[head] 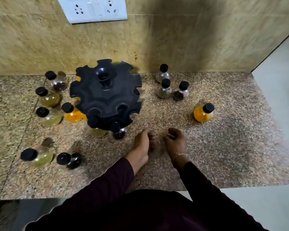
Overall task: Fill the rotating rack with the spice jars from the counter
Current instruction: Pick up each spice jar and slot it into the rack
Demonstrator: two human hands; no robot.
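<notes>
black notched rack (105, 95) upright, rear-left counter | two jars hang in front slots | black-capped jars (203, 113) around it

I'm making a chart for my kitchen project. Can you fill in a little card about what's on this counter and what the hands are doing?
place: speckled stone counter by a tiled wall
rack: black rotating rack, two jars hanging at its near edge
jars left of rack: seven, two tipped over
jars right of rack: four upright, including one orange jar apart from the rest
left hand: empty, fingers curled, over the counter
right hand: empty, fingers curled
</notes>
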